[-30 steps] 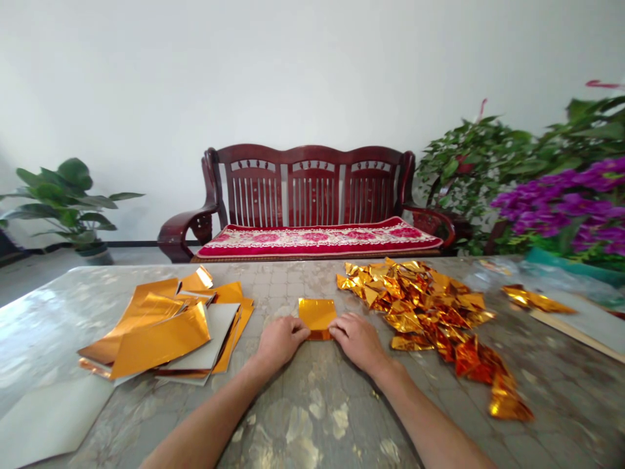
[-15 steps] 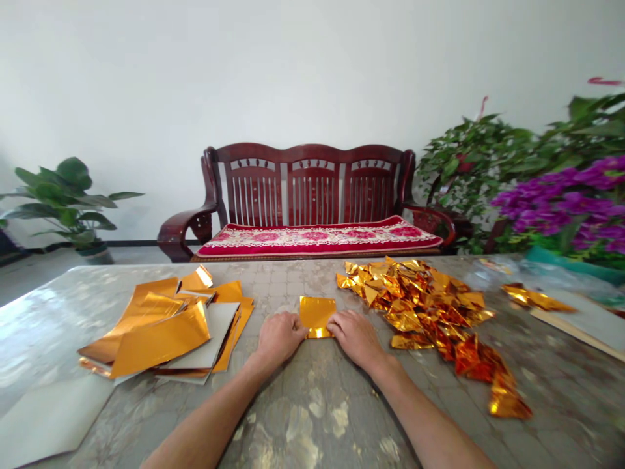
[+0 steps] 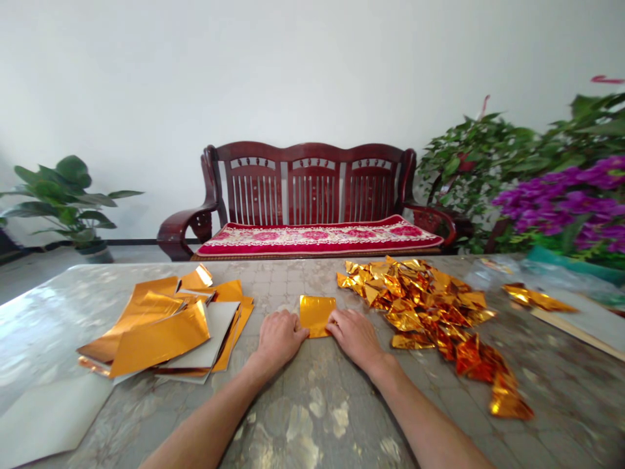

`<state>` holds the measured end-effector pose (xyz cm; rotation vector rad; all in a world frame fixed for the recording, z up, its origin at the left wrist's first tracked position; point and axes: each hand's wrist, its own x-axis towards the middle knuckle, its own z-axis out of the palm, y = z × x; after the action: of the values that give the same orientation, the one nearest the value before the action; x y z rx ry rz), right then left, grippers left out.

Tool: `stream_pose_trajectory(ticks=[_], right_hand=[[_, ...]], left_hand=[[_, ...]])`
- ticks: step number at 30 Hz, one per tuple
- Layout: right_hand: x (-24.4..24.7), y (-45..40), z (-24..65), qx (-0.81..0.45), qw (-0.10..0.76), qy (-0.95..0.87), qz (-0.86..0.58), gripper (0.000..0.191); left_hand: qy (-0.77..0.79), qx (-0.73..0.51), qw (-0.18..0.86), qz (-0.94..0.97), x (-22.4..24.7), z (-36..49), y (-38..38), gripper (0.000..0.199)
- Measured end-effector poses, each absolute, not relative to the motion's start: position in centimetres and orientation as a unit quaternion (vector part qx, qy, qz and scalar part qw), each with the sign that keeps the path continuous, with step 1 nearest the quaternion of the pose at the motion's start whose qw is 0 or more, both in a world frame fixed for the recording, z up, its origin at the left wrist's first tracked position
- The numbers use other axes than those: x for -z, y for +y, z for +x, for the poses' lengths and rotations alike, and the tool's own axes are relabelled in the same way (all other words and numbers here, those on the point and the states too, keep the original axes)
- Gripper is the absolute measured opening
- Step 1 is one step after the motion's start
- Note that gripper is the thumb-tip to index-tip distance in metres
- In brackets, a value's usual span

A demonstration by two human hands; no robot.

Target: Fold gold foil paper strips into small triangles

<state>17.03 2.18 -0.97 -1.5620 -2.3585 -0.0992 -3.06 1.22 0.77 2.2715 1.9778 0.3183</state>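
The person's left hand (image 3: 280, 339) and right hand (image 3: 355, 339) rest on the mottled grey marble-patterned counter (image 3: 312, 417), one on each side of a small square of shiny gold foil (image 3: 316, 316). The square lies flat on the counter, directly between the hands. Both hands are open, palms down and fingers slightly curved, with neither gripping anything. The left fingertips (image 3: 303, 333) touch the square's lower left edge, while the right fingertips (image 3: 333, 323) lie over its right edge.

Just beyond the right hand sits a heap of crumpled gold foil triangles (image 3: 420, 306), and further right lies a loose strip of gold foil (image 3: 534, 298). To the left of the left hand is an untidy stack of flat gold foil sheets with grey card (image 3: 166, 332) — a separate grey card sheet (image 3: 49, 423) lies nearer the counter's corner. Past the counter stands a dark red wooden bench (image 3: 307, 176) with a red floral cushion (image 3: 317, 239), flanked by a green potted plant (image 3: 63, 202) and purple flowers (image 3: 561, 205).
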Motion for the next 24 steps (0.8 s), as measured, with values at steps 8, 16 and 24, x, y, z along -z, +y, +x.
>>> stream_pose_trajectory(ticks=[8,16,24], right_hand=[[0.72,1.96,16.77,0.043,0.138,-0.820,-0.554,0.007],[1.02,2.06,17.10,0.050,0.139,-0.815,-0.561,0.008],[1.08,1.93,17.12,0.049,0.147,-0.817,-0.555,0.007]], left_hand=[[0.643,-0.085,0.027,0.761,-0.73,-2.98,1.11,0.031],[0.637,-0.094,0.007,0.765,-0.36,-3.08,1.00,0.031],[0.627,-0.102,0.009,0.772,-0.04,-3.42,1.19,0.033]])
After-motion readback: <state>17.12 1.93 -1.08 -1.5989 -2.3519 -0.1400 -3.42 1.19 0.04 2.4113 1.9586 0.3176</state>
